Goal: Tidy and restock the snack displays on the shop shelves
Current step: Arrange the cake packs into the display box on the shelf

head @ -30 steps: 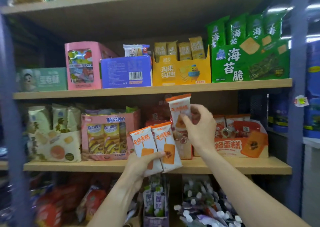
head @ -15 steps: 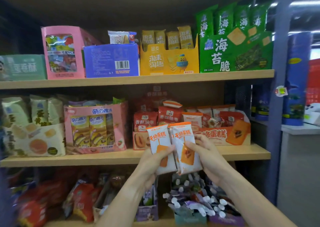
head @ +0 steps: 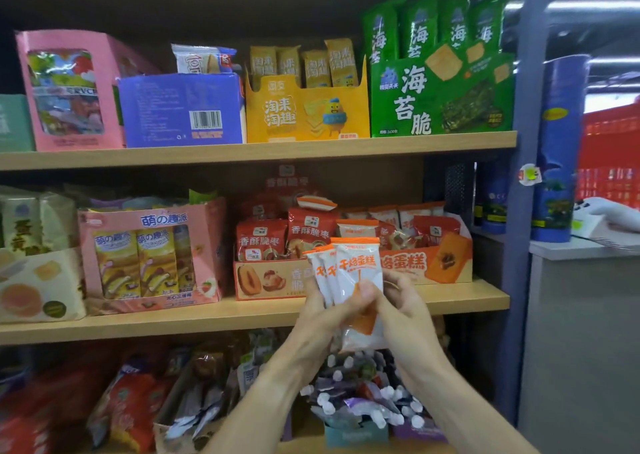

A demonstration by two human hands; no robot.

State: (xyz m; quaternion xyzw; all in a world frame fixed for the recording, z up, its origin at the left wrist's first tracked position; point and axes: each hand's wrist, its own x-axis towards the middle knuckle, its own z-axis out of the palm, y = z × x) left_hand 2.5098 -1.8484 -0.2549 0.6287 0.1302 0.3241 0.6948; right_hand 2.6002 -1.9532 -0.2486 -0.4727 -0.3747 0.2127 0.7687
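Three white-and-orange cake packets [head: 356,280] are stacked together upright in front of the middle shelf [head: 207,318]. My left hand [head: 322,318] grips the stack from the left, and my right hand [head: 405,311] grips it from the right. Behind them on the shelf stands the orange cake display box [head: 429,263], with more such packets and red jujube packets [head: 263,242] inside. One cake packet [head: 317,202] lies on top of the red packets.
A pink biscuit-stick box [head: 152,252] stands left on the middle shelf. The upper shelf holds pink, blue, yellow [head: 304,110] and green [head: 443,93] boxes. The lower shelf holds loose pouches [head: 360,394]. A blue shelf post [head: 519,211] rises at right.
My right hand came down from the shelf and joined my left hand. The spread packets are now gathered into one tight stack held by both hands.
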